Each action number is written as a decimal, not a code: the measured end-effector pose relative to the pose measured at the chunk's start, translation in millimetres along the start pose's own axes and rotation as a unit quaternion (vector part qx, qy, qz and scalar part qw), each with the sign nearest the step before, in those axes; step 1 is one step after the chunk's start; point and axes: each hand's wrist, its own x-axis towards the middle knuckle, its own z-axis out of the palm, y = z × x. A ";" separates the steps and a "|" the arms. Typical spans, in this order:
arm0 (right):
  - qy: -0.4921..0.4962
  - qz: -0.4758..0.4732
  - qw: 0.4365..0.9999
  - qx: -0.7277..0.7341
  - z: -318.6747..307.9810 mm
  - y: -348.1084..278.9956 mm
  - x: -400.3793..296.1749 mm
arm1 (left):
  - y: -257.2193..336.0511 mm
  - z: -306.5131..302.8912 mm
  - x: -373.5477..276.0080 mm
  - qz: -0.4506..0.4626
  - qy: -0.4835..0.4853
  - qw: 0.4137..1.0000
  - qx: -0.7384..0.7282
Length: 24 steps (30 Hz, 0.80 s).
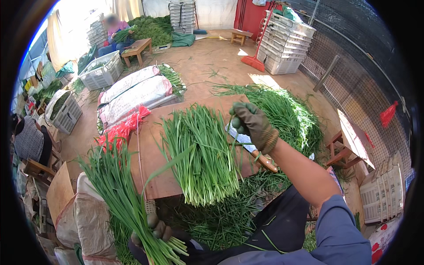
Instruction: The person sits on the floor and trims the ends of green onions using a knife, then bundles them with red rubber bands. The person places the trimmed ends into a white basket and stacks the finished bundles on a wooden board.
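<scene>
My left hand [155, 228], in a dark glove, grips a bunch of long flat-leaved greens, probably garlic chives [116, 185], near its pale stem ends. The leaves of this bunch point up and to the left. A larger pile of the same greens [202, 155] lies on a brown board [150, 155], pale ends towards me. Above the board's right side, my gloved right hand [246, 124] has its fingers curled in. A thin strand shows by its fingertips; whether it is held is unclear. Beneath that hand lies a cleaver with a wooden handle [265, 161], its blade partly hidden.
Red plastic ties [124, 127] hang over the board's left edge. Loose greens [281, 112] heap beyond it to the right. White-wrapped bundles [135, 89] lie ahead left. Stacked crates [285, 43] and a red broom [253, 62] stand further back. Another person [116, 33] sits far left, holding greens.
</scene>
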 end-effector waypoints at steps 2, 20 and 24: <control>0.035 -0.003 0.999 -0.041 -8.8 -6.2 -15.8 | 4.1 -18.0 -2.6 -0.025 0.010 0.999 -0.031; -0.180 -0.163 0.811 -0.533 -24.2 87.7 -13.8 | -23.4 10.6 87.6 -0.070 -0.001 0.998 -0.006; -0.236 -0.088 0.795 -0.551 -22.6 117.8 13.3 | -28.8 5.8 85.0 -0.049 0.023 0.998 0.017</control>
